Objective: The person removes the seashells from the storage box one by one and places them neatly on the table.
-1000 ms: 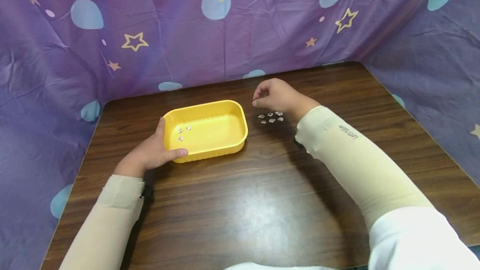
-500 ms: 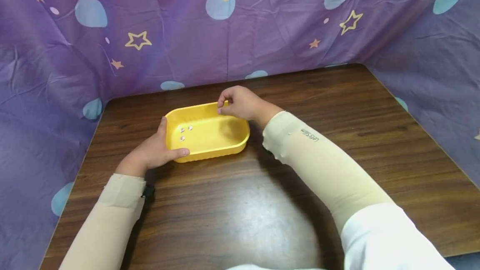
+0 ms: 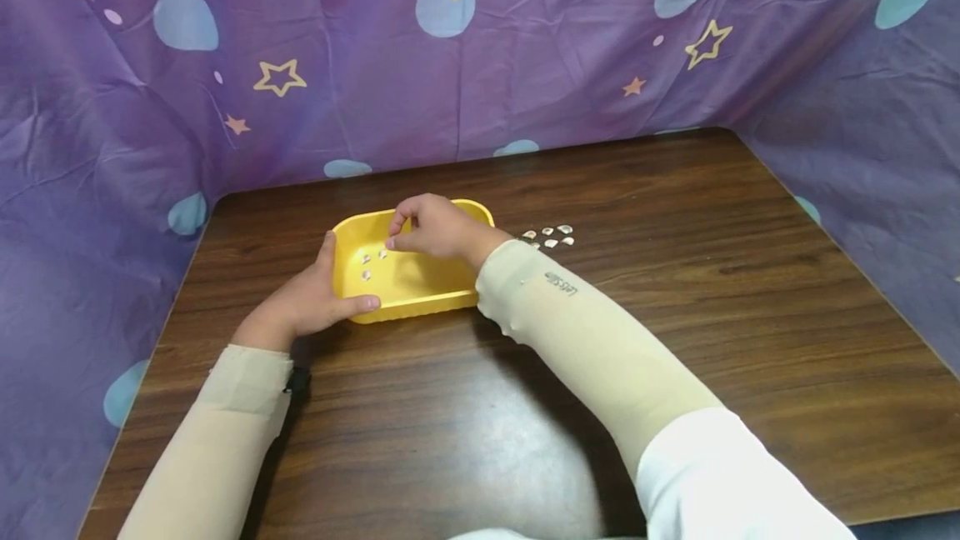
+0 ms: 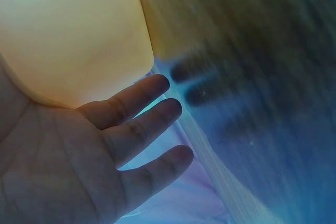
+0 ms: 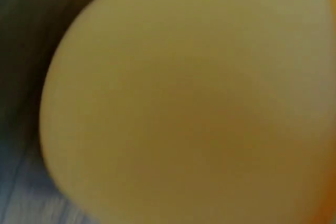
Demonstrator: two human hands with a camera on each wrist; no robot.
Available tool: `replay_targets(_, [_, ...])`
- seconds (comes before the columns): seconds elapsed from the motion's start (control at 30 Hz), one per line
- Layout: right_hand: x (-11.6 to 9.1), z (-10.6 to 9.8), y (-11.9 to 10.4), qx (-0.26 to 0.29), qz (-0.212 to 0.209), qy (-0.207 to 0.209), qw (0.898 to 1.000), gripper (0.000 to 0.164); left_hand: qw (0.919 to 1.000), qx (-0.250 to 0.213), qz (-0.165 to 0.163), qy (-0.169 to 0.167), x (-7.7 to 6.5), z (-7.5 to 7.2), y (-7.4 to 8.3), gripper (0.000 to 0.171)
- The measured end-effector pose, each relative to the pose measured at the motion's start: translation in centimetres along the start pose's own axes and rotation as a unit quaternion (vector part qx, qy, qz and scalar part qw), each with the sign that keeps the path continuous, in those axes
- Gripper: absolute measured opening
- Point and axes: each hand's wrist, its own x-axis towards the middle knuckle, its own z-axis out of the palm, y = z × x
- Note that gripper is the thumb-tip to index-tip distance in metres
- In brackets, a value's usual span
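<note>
A yellow plastic tray (image 3: 416, 277) stands on the table. My left hand (image 3: 303, 307) steadies its left end, thumb along the front rim and index finger at the left side. In the left wrist view, three fingers of the left hand (image 4: 131, 129) extend loosely beside the tray's outer wall (image 4: 79, 35). My right hand (image 3: 438, 227) is above the tray, thumb and index fingertips pinched together on what appears to be a small white shell, mostly hidden by them. Below and left of those fingertips, 3 small white shells (image 3: 366, 275) lie on the tray floor.
Several more small white shells (image 3: 551, 243) lie on the wooden table (image 3: 675, 273) right of the tray, one partly behind the right sleeve (image 3: 570, 315). A purple patterned curtain (image 3: 510, 57) hangs behind the table. The right wrist view is filled by a blurred yellow surface (image 5: 184, 103).
My right hand has moved left from above the loose shells to over the tray, keeping its pinch. The shells on the table show again. My left hand and the tray stay put.
</note>
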Motion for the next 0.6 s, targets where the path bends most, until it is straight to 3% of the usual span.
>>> replay_targets(0.6, [1.8,4.4,-0.7,-0.031,-0.012,-0.014,0.999,0.021,0.9998,0.015,0.014,0.0,-0.1,0.0,0.3,0.137])
